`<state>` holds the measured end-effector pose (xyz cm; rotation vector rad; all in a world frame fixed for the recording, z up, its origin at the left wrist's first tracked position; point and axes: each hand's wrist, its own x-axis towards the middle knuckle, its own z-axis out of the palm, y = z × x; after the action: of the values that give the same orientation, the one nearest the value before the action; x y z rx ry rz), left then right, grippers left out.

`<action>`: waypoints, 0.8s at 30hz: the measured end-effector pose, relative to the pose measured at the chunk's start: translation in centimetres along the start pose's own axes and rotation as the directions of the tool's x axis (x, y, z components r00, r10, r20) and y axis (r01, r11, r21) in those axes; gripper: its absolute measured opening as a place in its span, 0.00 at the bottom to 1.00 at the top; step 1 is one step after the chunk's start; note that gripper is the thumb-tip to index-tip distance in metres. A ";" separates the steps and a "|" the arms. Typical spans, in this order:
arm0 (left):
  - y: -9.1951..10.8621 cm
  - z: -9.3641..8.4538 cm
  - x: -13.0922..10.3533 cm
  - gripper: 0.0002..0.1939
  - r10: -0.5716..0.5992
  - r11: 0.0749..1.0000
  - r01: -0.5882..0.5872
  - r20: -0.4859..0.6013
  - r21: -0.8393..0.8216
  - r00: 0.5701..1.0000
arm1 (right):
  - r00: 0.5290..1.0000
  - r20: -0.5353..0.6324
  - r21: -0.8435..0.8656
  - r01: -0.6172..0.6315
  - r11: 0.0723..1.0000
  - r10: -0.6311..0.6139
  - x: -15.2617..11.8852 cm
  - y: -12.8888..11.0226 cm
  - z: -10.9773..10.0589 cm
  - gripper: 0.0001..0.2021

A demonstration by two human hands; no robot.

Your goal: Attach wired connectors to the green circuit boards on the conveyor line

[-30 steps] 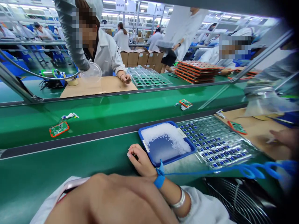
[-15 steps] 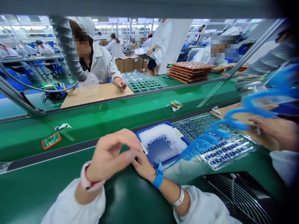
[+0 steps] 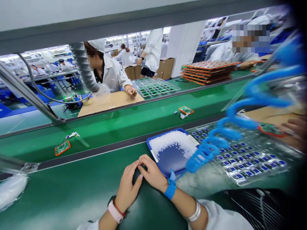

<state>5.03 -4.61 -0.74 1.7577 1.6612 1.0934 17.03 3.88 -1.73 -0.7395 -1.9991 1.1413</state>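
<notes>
My left hand, with a pink band at the wrist, is low over the green bench. Its fingers reach forward and its thumb stands apart from them. Its fingertips meet those of my right hand, which wears a blue wrist strap. The right fingers are loosely bent, with a gap before the thumb. I see nothing held in either hand. Just beyond the right hand is a blue tray with small white pellets heaped along its far side.
A blue coiled cord crosses above a clear tray of dark blue-faced parts. At right, a co-worker's hand is by an orange-edged circuit board. More boards lie on the green conveyor. A clear plastic bundle is at left.
My left hand has come down and its fingers have straightened against the right hand's fingertips. The view has shifted, bringing in the plastic bundle at left. A circuit board now shows by the co-worker's hand.
</notes>
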 end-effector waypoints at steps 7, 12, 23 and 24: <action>-0.6 0.4 0.0 0.24 0.014 0.994 -0.020 0.058 0.104 0.998 | 0.997 0.075 0.078 -0.033 0.996 0.027 0.4 0.3 -0.7 0.12; -2.1 1.3 -0.4 0.29 0.004 0.985 -0.023 0.108 0.171 0.994 | 0.988 0.120 0.091 -0.104 0.990 0.092 0.6 0.3 -1.0 0.14; 0.4 0.0 0.1 0.29 0.003 0.978 -0.028 0.126 0.205 0.992 | 0.995 0.080 0.052 -0.058 0.997 0.054 0.2 0.9 -1.1 0.10; 0.6 -0.1 0.1 0.29 0.003 0.977 -0.030 0.125 0.212 0.992 | 0.996 0.071 0.046 -0.059 0.997 0.056 0.2 1.0 -1.0 0.10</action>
<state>5.26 -4.60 -0.21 1.9333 1.7431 0.8189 17.84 5.00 -2.21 -0.7468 -2.0121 1.2599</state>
